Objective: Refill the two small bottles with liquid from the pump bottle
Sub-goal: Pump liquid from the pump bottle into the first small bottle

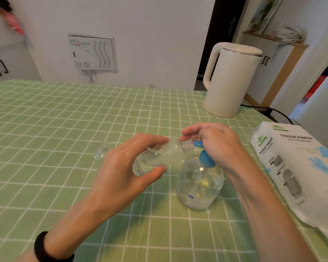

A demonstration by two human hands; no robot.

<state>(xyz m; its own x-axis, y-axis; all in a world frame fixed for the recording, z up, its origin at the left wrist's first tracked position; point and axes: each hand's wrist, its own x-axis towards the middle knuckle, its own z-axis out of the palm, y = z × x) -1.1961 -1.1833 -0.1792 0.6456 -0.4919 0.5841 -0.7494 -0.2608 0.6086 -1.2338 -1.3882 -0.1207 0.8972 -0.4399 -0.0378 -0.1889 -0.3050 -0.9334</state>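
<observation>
My left hand holds a small clear bottle tilted on its side, fingers above and thumb below, with its open threaded neck against the blue nozzle. The clear pump bottle stands upright on the green checked tablecloth, partly filled with clear liquid. My right hand rests on top of its blue pump head, fingers stretched over the nozzle. A small clear piece, a cap or second small bottle, sits on the cloth to the left; I cannot tell which.
A white electric kettle stands at the back right with its black cord trailing right. A pack of tissue paper lies along the right edge. The green checked tablecloth covers the table.
</observation>
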